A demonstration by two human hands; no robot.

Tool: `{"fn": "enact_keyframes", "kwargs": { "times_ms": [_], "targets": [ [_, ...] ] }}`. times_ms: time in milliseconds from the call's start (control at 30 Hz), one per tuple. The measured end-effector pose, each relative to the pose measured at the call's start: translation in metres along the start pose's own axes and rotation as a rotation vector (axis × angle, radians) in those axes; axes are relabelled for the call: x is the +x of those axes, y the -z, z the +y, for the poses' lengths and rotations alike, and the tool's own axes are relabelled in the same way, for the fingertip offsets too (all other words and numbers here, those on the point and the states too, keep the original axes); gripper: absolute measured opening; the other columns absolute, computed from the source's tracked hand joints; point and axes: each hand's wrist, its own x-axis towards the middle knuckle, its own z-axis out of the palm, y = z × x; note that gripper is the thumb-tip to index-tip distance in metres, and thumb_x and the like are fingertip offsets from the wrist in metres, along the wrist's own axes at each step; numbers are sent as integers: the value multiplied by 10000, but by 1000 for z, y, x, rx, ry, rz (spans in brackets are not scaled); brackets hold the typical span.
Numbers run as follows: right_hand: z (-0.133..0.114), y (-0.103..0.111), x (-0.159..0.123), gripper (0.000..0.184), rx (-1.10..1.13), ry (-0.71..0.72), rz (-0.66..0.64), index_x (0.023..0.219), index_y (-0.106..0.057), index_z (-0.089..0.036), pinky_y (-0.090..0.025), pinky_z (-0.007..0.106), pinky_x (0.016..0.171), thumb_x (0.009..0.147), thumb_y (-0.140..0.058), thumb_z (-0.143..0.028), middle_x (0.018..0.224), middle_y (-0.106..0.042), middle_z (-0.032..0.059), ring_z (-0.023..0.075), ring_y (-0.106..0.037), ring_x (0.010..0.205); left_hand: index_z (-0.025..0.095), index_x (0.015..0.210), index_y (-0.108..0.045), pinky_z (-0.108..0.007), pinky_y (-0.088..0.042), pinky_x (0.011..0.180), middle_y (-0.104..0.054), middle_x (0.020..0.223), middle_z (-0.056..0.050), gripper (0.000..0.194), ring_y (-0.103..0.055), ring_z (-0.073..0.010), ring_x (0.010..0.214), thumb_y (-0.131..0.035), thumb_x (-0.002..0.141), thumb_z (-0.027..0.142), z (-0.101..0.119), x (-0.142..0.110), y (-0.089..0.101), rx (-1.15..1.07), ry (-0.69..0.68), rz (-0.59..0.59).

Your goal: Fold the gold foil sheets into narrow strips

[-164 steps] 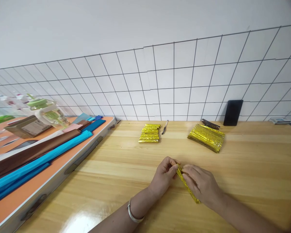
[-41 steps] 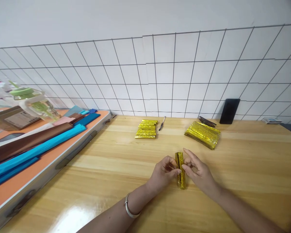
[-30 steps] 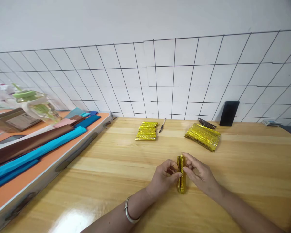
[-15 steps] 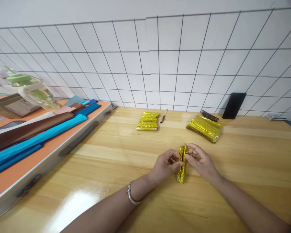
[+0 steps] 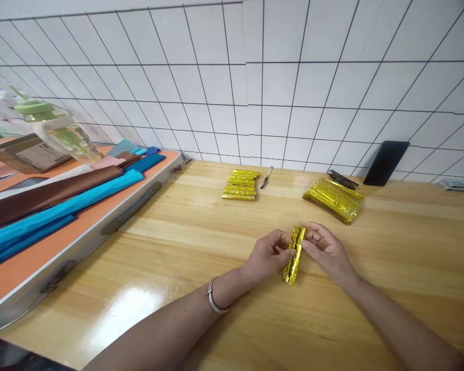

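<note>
Between my two hands is a narrow strip of shiny gold foil (image 5: 292,272), folded lengthwise with a dark slit down its middle. My left hand (image 5: 268,256) pinches its left edge between thumb and fingers. On the opposite side, my right hand (image 5: 328,252) grips the upper right edge with thumb and fingertips. Farther back lies a row of folded gold foil strips (image 5: 239,185). A thick stack of gold foil sheets (image 5: 332,200) sits behind my right hand.
A pen (image 5: 266,178) lies by the folded strips. Behind the foil stack are a black hair clip (image 5: 343,179) and a dark phone (image 5: 386,163) leaning on the tiled wall. At left, an orange-topped surface holds rolled coloured paper (image 5: 100,195), a cardboard box (image 5: 31,154) and a green-lidded bottle (image 5: 58,129).
The camera view has tilted down and shifted a little. Both hands keep hold of the foil strip, which leans slightly more and shows its middle slit wider.
</note>
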Motion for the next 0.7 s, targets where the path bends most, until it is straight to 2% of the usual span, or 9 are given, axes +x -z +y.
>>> {"fn": "enact_keyframes", "kwargs": {
  "times_ms": [133,233,500,700],
  "targets": [
    [1,-1,0,424,19,-12,4,1159,-468,-230,-483,304,734,786,-609,-374,921,-619,46,162,-584,816,165,873,-499,-174,-348,451,-531,702,27,315,-461,-50,486,-633,745,420,1,0,-1,-13,12,5],
    [3,-3,0,432,58,-30,7,1164,-459,-232,-482,279,659,783,-615,-362,900,-610,34,140,-574,734,168,857,-484,-174,-344,450,-539,730,23,312,-450,-45,484,-626,747,423,1,0,-1,-29,24,16],
    [7,-8,-1,470,95,-71,12,1193,-425,-239,-451,240,539,781,-622,-349,852,-588,14,103,-537,602,160,824,-503,-195,-384,538,-549,732,18,304,-474,-65,563,-651,733,409,0,2,-1,-40,2,64],
    [7,-6,1,446,127,-40,86,1178,-449,-232,-454,233,554,781,-630,-323,787,-568,-14,101,-531,614,149,872,-504,-222,-414,614,-574,767,-10,322,-524,-101,661,-647,753,412,14,1,-2,-238,-19,-19]
  ]
}}
